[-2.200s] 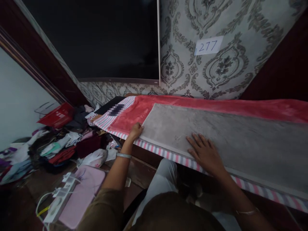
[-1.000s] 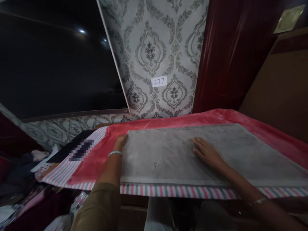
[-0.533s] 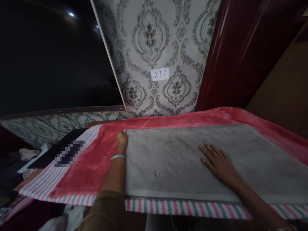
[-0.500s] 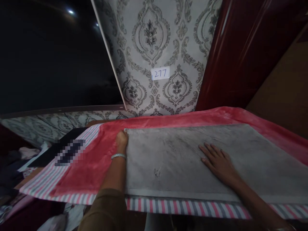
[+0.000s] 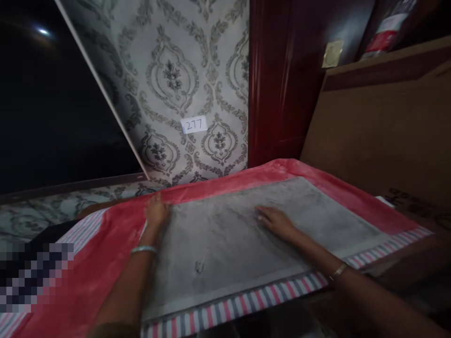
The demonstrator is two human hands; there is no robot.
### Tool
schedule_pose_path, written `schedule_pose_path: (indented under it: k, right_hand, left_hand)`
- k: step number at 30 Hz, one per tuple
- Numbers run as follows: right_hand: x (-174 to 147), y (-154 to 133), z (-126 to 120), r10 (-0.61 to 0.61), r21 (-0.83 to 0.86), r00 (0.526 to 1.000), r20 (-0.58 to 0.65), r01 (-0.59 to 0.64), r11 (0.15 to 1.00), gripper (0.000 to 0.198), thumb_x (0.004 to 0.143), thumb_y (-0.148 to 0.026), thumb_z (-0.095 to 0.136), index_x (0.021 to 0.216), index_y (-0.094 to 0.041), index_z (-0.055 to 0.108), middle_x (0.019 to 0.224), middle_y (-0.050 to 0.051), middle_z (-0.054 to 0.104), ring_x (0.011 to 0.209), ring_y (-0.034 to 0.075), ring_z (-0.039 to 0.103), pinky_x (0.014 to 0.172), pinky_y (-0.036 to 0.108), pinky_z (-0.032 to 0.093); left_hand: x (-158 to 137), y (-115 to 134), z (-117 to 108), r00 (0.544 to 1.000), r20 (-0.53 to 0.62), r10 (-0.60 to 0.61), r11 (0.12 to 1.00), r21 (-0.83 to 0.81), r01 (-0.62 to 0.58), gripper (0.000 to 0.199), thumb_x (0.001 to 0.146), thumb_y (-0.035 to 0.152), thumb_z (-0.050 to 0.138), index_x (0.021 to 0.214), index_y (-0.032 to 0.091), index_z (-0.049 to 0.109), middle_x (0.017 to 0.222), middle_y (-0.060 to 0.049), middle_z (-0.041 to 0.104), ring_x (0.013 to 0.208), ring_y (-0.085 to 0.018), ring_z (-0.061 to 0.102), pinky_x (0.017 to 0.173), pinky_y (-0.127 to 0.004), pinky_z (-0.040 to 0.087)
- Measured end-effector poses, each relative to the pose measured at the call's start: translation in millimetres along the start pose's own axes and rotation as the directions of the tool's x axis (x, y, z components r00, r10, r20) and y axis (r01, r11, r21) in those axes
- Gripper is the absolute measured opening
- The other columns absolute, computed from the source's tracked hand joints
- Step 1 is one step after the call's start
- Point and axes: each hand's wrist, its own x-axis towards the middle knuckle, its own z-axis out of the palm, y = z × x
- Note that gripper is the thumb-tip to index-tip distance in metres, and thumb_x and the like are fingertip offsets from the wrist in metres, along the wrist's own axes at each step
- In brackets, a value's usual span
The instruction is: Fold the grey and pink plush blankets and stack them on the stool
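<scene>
A grey fleecy cloth (image 5: 225, 253) lies spread over a red plush blanket (image 5: 105, 249) on a raised surface. My left hand (image 5: 157, 213) rests on the grey cloth's far left corner, its slightly blurred fingers stretched onto the red edge. Farther right, my right hand (image 5: 276, 223) lies on the middle of the grey cloth, palm down with fingers extended. Both hands hold nothing that I can see. A striped border (image 5: 225, 307) in pink, white and grey shows along the near side.
Behind the blanket stands a patterned wall with a paper label (image 5: 194, 124) reading 277. A dark television screen (image 5: 52, 108) is at left. A dark red panel (image 5: 275, 84) and a large cardboard box (image 5: 384, 126) rise at right, with a bottle (image 5: 385, 35) above the box.
The view has turned right, bringing the box and bottle in. My left hand has gone from a closed grip on the grey cloth's corner to stretched fingers. My right hand stays on the cloth.
</scene>
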Motion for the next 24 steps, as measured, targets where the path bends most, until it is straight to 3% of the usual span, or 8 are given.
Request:
schedule_pose_path:
  k: [3,6,9,12,15,19,24]
  right_hand:
    - [33,-6,-18,0.045,0.004,0.998,-0.036,-0.045,0.999,0.057,0.102,-0.046,0.029,0.152,-0.022,0.043,0.154,0.012,0.045,0.142,0.028,0.040,0.114,0.047,0.035]
    - [61,-15,-13,0.060,-0.041,0.998,0.020,-0.059,0.997,0.061,0.102,-0.048,0.030,0.157,-0.022,0.032,0.163,0.013,0.028,0.151,0.031,0.023,0.118,0.057,0.023]
    - [77,-11,2,-0.021,-0.026,0.992,0.121,0.024,0.999,0.064,0.102,-0.056,0.026,0.158,-0.025,0.029,0.165,0.012,0.023,0.152,0.031,0.020,0.119,0.060,0.017]
    - [86,19,7,-0.052,-0.040,0.988,0.144,0.059,0.997,0.066,0.101,-0.061,0.024,0.158,-0.028,0.029,0.165,0.009,0.025,0.152,0.029,0.021,0.119,0.059,0.014]
    - [88,68,-5,0.093,-0.121,0.990,0.105,-0.081,0.989,0.064,0.101,-0.058,0.024,0.157,-0.028,0.031,0.164,0.008,0.026,0.151,0.028,0.022,0.119,0.058,0.015]
    - [82,132,-24,0.299,-0.171,0.953,0.049,-0.286,0.943,0.065,0.101,-0.054,0.020,0.157,-0.022,0.032,0.164,0.012,0.027,0.150,0.032,0.023,0.116,0.064,0.018]
    - [75,171,-24,0.446,-0.179,0.894,-0.040,-0.445,0.877,0.068,0.099,-0.058,0.018,0.157,-0.024,0.033,0.165,0.010,0.025,0.151,0.032,0.021,0.117,0.063,0.019]
  left_hand:
    - [-10,36,20,0.963,0.077,0.259,0.964,0.045,-0.263,0.056,0.099,0.038,0.040,0.151,0.017,0.041,0.160,-0.014,0.036,0.150,-0.029,0.029,0.120,-0.050,0.027]
    - [-22,55,44,0.918,0.220,0.331,0.927,0.107,-0.360,0.059,0.099,0.039,0.034,0.155,0.019,0.035,0.162,-0.011,0.032,0.151,-0.029,0.025,0.121,-0.057,0.020]
    - [-27,56,56,0.911,0.255,0.324,0.919,0.144,-0.367,0.060,0.100,0.042,0.030,0.156,0.020,0.033,0.163,-0.009,0.028,0.151,-0.029,0.025,0.122,-0.056,0.018]
    - [-24,52,58,0.912,0.239,0.334,0.913,0.156,-0.376,0.060,0.100,0.042,0.030,0.156,0.021,0.034,0.163,-0.008,0.030,0.151,-0.028,0.026,0.122,-0.055,0.019]
    - [-20,49,60,0.912,0.242,0.332,0.917,0.144,-0.373,0.060,0.099,0.043,0.031,0.156,0.023,0.034,0.163,-0.008,0.029,0.152,-0.028,0.025,0.122,-0.055,0.019]
    - [-17,48,62,0.925,0.248,0.286,0.935,0.139,-0.327,0.063,0.098,0.048,0.031,0.156,0.023,0.033,0.164,-0.009,0.028,0.152,-0.027,0.025,0.122,-0.054,0.018]
    - [-15,42,57,0.973,0.224,0.047,0.970,0.224,-0.098,0.068,0.098,0.053,0.024,0.157,0.020,0.031,0.164,-0.013,0.024,0.152,-0.032,0.022,0.118,-0.065,0.018]
